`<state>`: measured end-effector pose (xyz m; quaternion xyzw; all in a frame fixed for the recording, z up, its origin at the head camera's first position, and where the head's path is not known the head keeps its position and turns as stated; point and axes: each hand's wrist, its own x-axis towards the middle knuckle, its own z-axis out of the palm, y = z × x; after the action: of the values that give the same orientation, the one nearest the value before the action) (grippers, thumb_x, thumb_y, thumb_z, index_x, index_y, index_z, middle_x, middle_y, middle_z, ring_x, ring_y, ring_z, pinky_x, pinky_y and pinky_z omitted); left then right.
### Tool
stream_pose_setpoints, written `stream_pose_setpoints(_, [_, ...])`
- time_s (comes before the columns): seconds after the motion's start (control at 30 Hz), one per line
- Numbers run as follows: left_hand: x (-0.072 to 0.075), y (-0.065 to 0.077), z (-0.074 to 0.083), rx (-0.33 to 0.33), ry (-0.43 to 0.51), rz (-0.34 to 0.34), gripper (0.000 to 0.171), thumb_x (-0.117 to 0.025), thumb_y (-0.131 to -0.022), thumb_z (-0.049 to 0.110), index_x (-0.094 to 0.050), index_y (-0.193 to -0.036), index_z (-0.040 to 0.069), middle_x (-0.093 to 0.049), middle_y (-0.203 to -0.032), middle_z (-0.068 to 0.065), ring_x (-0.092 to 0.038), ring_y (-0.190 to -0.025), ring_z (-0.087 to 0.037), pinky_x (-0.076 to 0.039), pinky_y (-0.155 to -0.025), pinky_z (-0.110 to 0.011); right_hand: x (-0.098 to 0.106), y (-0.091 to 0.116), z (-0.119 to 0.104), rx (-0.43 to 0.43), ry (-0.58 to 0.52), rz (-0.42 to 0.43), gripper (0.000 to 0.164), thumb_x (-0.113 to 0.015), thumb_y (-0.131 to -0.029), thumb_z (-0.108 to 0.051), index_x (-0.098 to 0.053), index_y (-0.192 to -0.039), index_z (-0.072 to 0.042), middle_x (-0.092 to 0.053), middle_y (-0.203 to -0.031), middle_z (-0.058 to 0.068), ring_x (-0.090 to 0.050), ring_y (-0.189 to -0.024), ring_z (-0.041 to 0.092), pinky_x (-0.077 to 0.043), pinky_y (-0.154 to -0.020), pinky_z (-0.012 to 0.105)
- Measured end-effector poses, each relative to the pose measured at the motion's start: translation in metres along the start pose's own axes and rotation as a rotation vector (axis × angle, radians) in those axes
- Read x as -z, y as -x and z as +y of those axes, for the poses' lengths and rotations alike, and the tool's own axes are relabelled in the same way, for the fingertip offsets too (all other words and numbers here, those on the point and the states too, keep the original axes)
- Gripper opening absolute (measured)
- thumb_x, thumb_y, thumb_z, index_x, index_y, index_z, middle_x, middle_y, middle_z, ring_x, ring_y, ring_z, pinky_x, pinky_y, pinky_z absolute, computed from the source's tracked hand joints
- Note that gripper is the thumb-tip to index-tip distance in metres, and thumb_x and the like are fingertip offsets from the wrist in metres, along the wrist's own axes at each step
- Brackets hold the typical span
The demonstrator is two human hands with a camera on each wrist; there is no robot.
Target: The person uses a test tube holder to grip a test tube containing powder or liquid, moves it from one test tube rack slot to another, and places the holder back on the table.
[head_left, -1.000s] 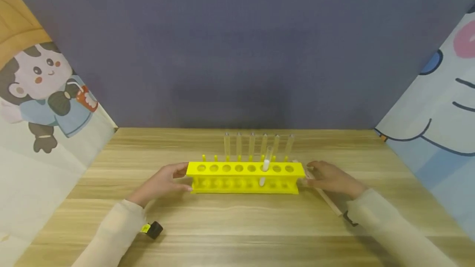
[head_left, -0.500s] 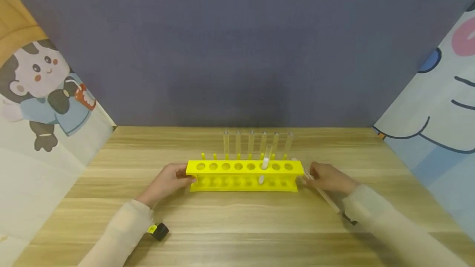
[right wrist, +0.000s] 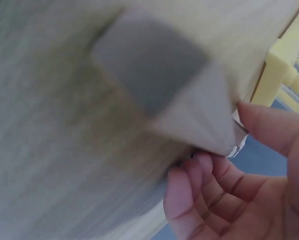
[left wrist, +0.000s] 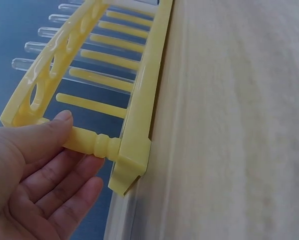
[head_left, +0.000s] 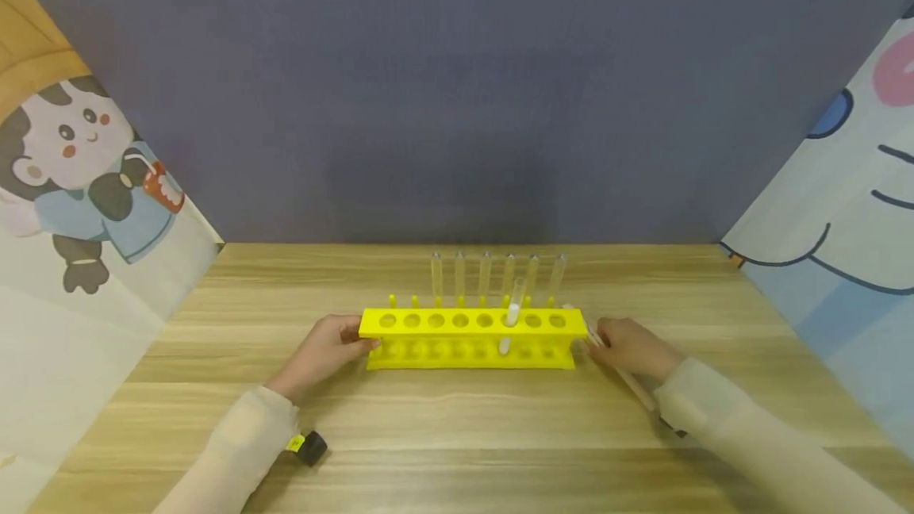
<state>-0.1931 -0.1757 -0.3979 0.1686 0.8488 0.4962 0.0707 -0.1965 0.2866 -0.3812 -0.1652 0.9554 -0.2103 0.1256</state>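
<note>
A yellow test tube rack [head_left: 443, 331] stands on the wooden table. One upright test tube [head_left: 512, 314] with white contents sits in a hole right of the rack's middle. Behind it, several clear test tubes [head_left: 485, 276] are upside down on the rear pegs. My left hand [head_left: 324, 351] grips the left end post [left wrist: 82, 140], thumb in front and fingers behind. At the right end my right hand [head_left: 631, 349] pinches a wooden test tube clamp [right wrist: 202, 112] between thumb and curled fingers. Its square wooden end looms blurred in the right wrist view, with bright metal near my fingertips.
A small black object with a yellow-green label [head_left: 311, 448] is by the left sleeve. A dark grey panel [head_left: 457, 101] closes off the back of the table [head_left: 464, 419]. Cartoon-printed walls [head_left: 107, 181] flank both sides.
My left hand has moved slightly right and closed on the rack's end post. My right hand's fingers have drawn together on the test tube clamp. The rack stays about where it was.
</note>
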Motion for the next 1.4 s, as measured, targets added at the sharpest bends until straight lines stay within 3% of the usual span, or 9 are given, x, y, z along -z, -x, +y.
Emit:
stream_pose_setpoints(0.23, [0.0, 0.001, 0.004, -0.028, -0.031, 0.0, 0.028, -0.067, -0.087, 0.011, -0.067, -0.115, 0.008, -0.066, -0.115, -0.008, -0.061, -0.104, -0.02, -0.052, -0.086, -0.032, 0.001, 0.001, -0.003, 0.001, 0.048, 0.038, 0.023, -0.063, -0.086, -0.013, -0.045, -0.073, -0.008, -0.042, -0.062, 0.0, -0.039, -0.056, 0.014, -0.034, -0.051, 0.026])
stream_pose_setpoints(0.6, [0.0, 0.004, 0.004, -0.053, -0.068, -0.005, 0.027, -0.065, -0.089, 0.01, -0.066, -0.116, 0.006, -0.066, -0.115, -0.01, -0.061, -0.103, -0.019, -0.052, -0.085, -0.032, -0.001, 0.004, -0.001, 0.061, 0.159, 0.197, 0.019, -0.068, -0.083, -0.01, -0.051, -0.074, -0.007, -0.047, -0.063, 0.0, -0.041, -0.058, 0.015, -0.035, -0.051, 0.029])
stream_pose_setpoints(0.93, [-0.001, 0.003, 0.005, -0.067, -0.113, 0.008, 0.025, -0.066, -0.088, 0.011, -0.067, -0.113, 0.007, -0.067, -0.114, -0.008, -0.061, -0.105, -0.021, -0.051, -0.089, -0.036, 0.003, 0.007, 0.008, 0.105, 0.13, 0.33, 0.01, -0.071, -0.08, -0.006, -0.061, -0.082, -0.005, -0.059, -0.071, 0.002, -0.046, -0.059, 0.013, -0.04, -0.053, 0.029])
stream_pose_setpoints(1.17, [-0.002, 0.002, 0.007, -0.077, -0.131, 0.011, 0.025, -0.066, -0.088, 0.009, -0.067, -0.112, 0.007, -0.067, -0.112, -0.008, -0.062, -0.104, -0.021, -0.05, -0.089, -0.036, 0.006, 0.011, 0.014, 0.14, 0.101, 0.439, 0.011, -0.07, -0.078, 0.003, -0.067, -0.089, 0.004, -0.066, -0.083, 0.016, -0.06, -0.071, 0.026, -0.051, -0.064, 0.043])
stream_pose_setpoints(1.4, [-0.001, 0.002, 0.005, -0.074, -0.116, 0.005, 0.026, -0.065, -0.088, 0.01, -0.067, -0.114, 0.007, -0.067, -0.114, -0.008, -0.061, -0.104, -0.021, -0.051, -0.089, -0.036, 0.011, 0.015, 0.012, 0.194, 0.088, 0.581, 0.014, -0.072, -0.077, 0.003, -0.067, -0.09, 0.004, -0.064, -0.083, 0.014, -0.059, -0.073, 0.029, -0.051, -0.065, 0.044])
